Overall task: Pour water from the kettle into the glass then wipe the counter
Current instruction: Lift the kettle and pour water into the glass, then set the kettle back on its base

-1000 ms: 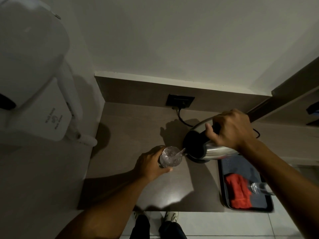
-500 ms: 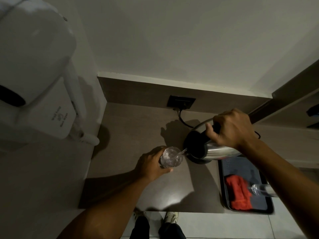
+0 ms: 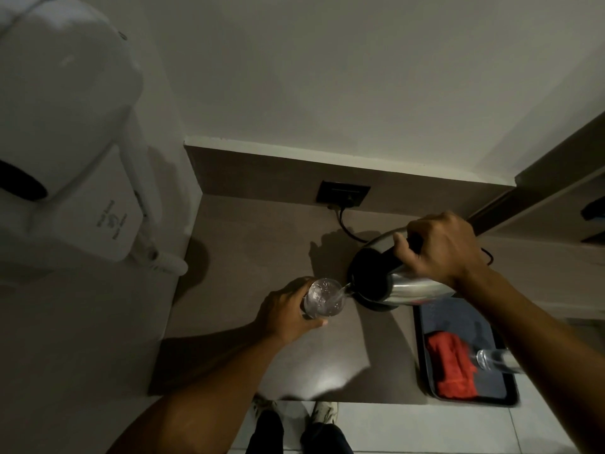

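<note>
Across the last second very little shifts: the brown counter (image 3: 268,244) fills the middle of the frame as before, and the pour goes on in the same place at its centre. The steel kettle (image 3: 415,286), right of centre, stays tipped far over with its spout toward the left, and the right hand (image 3: 440,247) remains closed around its dark handle. Compared with a second ago the thin stream from the spout reaches slightly further into the glass, which suggests the pour is in full flow rather than ending. At lower right the dark tray (image 3: 458,316) holds a red cloth (image 3: 451,368), untouched, with a second clear glass (image 3: 491,358) lying beside it, partly hidden by the right forearm. The left hand (image 3: 284,316) stays wrapped around the drinking glass (image 3: 322,298) at centre, steadying it just beside the spout; water shows inside, though how full it is cannot be told. The pouring step looks nearly done, while wiping has not begun.
</note>
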`<state>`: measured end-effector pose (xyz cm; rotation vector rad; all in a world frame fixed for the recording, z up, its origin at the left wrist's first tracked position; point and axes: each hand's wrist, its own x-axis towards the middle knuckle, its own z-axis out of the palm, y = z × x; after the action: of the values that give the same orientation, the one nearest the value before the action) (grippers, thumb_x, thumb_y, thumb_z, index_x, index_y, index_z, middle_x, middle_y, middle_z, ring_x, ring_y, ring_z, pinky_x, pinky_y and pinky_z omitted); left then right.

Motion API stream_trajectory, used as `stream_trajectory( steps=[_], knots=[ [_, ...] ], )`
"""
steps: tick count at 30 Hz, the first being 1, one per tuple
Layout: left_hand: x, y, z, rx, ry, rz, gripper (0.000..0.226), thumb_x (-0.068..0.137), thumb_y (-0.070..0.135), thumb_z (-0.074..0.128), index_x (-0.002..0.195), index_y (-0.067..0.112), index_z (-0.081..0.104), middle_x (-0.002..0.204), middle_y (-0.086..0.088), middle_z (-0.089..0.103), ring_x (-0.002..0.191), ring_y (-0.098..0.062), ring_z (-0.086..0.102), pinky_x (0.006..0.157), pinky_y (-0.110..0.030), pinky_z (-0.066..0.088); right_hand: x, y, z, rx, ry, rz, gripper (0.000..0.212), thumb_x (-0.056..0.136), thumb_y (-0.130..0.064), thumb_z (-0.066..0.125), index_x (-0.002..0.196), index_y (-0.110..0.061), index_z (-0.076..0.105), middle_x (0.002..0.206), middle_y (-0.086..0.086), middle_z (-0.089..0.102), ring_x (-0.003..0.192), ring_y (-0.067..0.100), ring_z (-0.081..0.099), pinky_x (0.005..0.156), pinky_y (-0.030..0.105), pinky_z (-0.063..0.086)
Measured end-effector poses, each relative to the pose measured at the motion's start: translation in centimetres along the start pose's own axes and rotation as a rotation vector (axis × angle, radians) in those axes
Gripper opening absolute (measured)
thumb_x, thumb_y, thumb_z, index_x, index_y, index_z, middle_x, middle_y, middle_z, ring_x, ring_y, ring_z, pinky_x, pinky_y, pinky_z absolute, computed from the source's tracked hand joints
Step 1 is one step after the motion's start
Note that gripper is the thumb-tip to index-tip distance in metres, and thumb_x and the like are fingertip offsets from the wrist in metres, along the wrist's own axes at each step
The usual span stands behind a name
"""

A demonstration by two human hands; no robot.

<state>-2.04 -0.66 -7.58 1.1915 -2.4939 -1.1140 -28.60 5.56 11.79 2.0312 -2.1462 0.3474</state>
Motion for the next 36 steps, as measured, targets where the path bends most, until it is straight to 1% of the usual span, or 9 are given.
stream_trajectory(
  steps=[5, 11, 14, 16, 21, 24, 27, 32, 36],
  knots=[
    [-0.1, 0.0, 0.0, -0.017, -0.003, 0.002, 0.098, 0.056, 0.072, 0.076, 0.141, 0.037, 0.044, 0.138, 0.010, 0.063, 0.118, -0.016, 0.065, 0.095, -0.036, 0.058, -2.1, 1.3, 1.5, 0.225, 0.000, 0.174, 0.049, 0.091, -0.042, 0.041, 0.053, -0.014, 0.054, 0.043, -0.001, 0.045, 0.036, 0.014, 0.042, 0.040, 0.031, 0.037],
    [-0.2, 0.3, 0.0, -0.025, -0.014, -0.027, 0.099, 0.054, 0.075, 0.074, 0.142, 0.036, 0.046, 0.140, 0.009, 0.062, 0.122, -0.016, 0.063, 0.099, -0.038, 0.055, -5.4, 1.3, 2.1, 0.583, 0.180, 0.525, 0.036, 0.091, -0.029, 0.044, 0.058, -0.018, 0.054, 0.051, -0.004, 0.052, 0.052, 0.002, 0.058, 0.045, 0.008, 0.036],
    [-0.2, 0.4, 0.1, -0.050, -0.015, -0.037, 0.102, 0.049, 0.081, 0.064, 0.140, 0.038, 0.047, 0.141, 0.011, 0.060, 0.122, -0.016, 0.063, 0.099, -0.037, 0.055, -7.6, 3.2, 4.1, 0.707, 0.299, 0.749, 0.043, 0.094, -0.030, 0.045, 0.059, -0.007, 0.055, 0.052, 0.003, 0.057, 0.048, 0.015, 0.059, 0.049, 0.027, 0.050],
    [-0.1, 0.3, 0.1, -0.046, -0.023, -0.023, 0.101, 0.050, 0.081, 0.065, 0.140, 0.040, 0.044, 0.141, 0.013, 0.059, 0.121, -0.013, 0.063, 0.098, -0.035, 0.055, -8.6, 3.9, 5.0, 0.776, 0.376, 0.839, 0.042, 0.097, -0.019, 0.045, 0.056, -0.007, 0.050, 0.046, -0.007, 0.056, 0.043, 0.009, 0.053, 0.044, 0.018, 0.043],
    [0.1, 0.4, 0.1, -0.061, -0.047, -0.029, 0.099, 0.050, 0.077, 0.071, 0.139, 0.042, 0.043, 0.140, 0.015, 0.057, 0.121, -0.011, 0.062, 0.098, -0.029, 0.054, -9.9, 4.8, 6.8, 0.865, 0.503, 0.973, 0.036, 0.081, -0.040, 0.043, 0.051, -0.021, 0.050, 0.048, -0.010, 0.045, 0.048, 0.010, 0.041, 0.046, 0.029, 0.032],
    [0.3, 0.4, 0.1, -0.059, -0.043, -0.032, 0.100, 0.049, 0.077, 0.073, 0.138, 0.043, 0.043, 0.137, 0.017, 0.059, 0.121, -0.008, 0.061, 0.097, -0.028, 0.054, -10.2, 5.5, 8.1, 0.902, 0.541, 1.070, 0.042, 0.080, -0.046, 0.045, 0.061, -0.009, 0.051, 0.061, 0.012, 0.044, 0.056, 0.026, 0.040, 0.051, 0.043, 0.036],
    [0.4, 0.4, 0.2, -0.059, -0.062, -0.041, 0.101, 0.049, 0.078, 0.073, 0.139, 0.043, 0.042, 0.138, 0.017, 0.059, 0.123, -0.009, 0.060, 0.098, -0.030, 0.055, -10.0, 5.4, 8.4, 0.950, 0.550, 1.082, 0.046, 0.078, -0.050, 0.044, 0.064, -0.007, 0.052, 0.064, 0.015, 0.048, 0.055, 0.028, 0.043, 0.049, 0.032, 0.038],
    [0.3, 0.8, 0.1, -0.073, -0.054, -0.068, 0.100, 0.047, 0.075, 0.074, 0.137, 0.045, 0.042, 0.136, 0.017, 0.061, 0.123, -0.009, 0.060, 0.098, -0.031, 0.054, -10.1, 5.0, 8.7, 0.994, 0.528, 1.115, 0.038, 0.078, -0.047, 0.045, 0.063, -0.012, 0.048, 0.066, 0.014, 0.045, 0.061, 0.027, 0.044, 0.060, 0.036, 0.036],
    [0.4, 1.0, 0.0, -0.079, -0.054, -0.074, 0.099, 0.049, 0.070, 0.079, 0.138, 0.040, 0.046, 0.136, 0.013, 0.062, 0.125, -0.013, 0.060, 0.099, -0.031, 0.054, -9.5, 4.4, 7.6, 0.978, 0.476, 1.101, 0.038, 0.085, -0.044, 0.039, 0.063, -0.014, 0.048, 0.062, 0.006, 0.047, 0.056, 0.016, 0.048, 0.051, 0.023, 0.039]
  ],
)
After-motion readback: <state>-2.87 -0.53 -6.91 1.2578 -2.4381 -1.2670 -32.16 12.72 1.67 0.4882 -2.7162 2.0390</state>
